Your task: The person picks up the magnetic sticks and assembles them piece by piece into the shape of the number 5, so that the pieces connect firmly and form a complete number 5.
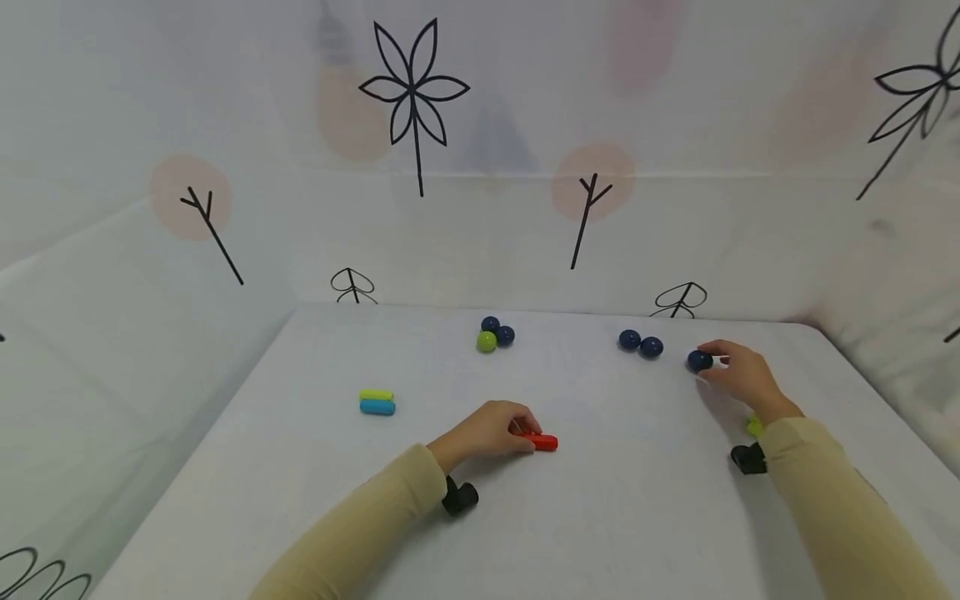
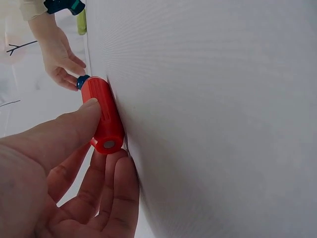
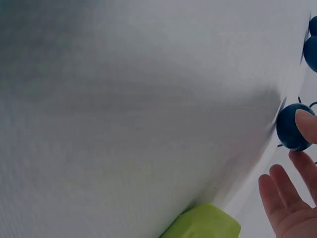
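Note:
My left hand (image 1: 491, 429) pinches a short red rod (image 2: 103, 111) between thumb and fingers, low over the white table. A round grey metal spot shows on the rod's end in the left wrist view. Farther back on the right, my right hand (image 1: 742, 379) holds a glossy dark blue ball (image 3: 290, 130) between thumb and index finger, its other fingers spread loosely. Just left of that ball lie two more dark blue balls, one (image 1: 629, 339) touching the other (image 1: 651, 347).
At the back middle, a green ball (image 1: 487, 342) sits against two dark blue balls (image 1: 505, 336). To the left, a yellow rod (image 1: 377, 395) lies beside a blue rod (image 1: 377, 407). A yellow-green piece (image 3: 205, 224) is partly hidden by my right arm. Fabric walls (image 1: 480, 242) border the table.

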The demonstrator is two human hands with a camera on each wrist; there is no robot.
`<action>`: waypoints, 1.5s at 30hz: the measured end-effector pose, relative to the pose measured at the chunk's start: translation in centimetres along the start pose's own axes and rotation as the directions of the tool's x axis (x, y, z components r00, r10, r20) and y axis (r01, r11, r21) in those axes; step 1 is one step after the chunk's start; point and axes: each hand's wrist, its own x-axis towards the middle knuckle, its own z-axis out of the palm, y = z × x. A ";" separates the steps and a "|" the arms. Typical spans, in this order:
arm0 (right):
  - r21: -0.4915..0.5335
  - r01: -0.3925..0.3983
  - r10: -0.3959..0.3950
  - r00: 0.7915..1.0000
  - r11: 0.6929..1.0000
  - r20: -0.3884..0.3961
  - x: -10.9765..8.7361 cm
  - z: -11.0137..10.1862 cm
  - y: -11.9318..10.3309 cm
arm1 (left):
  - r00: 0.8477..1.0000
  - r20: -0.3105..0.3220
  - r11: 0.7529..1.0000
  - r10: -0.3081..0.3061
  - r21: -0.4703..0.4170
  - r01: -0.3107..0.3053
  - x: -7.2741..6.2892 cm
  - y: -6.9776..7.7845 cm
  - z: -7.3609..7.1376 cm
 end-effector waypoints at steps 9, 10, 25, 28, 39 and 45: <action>-0.001 -0.025 0.025 1.000 1.000 0.005 0.4 -0.1 -0.2 | 1.000 0.005 1.000 -0.009 -0.010 0.009 0.0 0.1 -0.1; -0.005 -0.022 0.022 1.000 1.000 0.006 0.4 -0.1 -0.2 | 1.000 0.006 1.000 -0.008 -0.010 0.008 0.0 0.1 -0.1; -0.004 0.044 -0.043 0.998 0.999 0.048 -0.1 0.3 -1.6 | 1.000 0.009 1.000 -0.012 0.001 0.012 0.0 0.2 -0.1; -0.008 0.067 -0.067 0.997 0.998 0.040 -0.4 0.4 -2.0 | 1.000 0.008 1.000 -0.010 0.003 0.010 0.0 0.2 -0.1; 0.019 0.077 -0.078 0.996 0.997 0.044 -1.9 1.3 -3.5 | 1.000 -0.002 1.000 0.001 0.001 -0.001 -0.3 0.3 -0.1; 0.031 0.142 -0.144 0.989 0.989 0.038 -2.8 1.7 -4.5 | 1.000 -0.005 1.000 -0.004 -0.002 0.004 -0.3 0.3 -0.1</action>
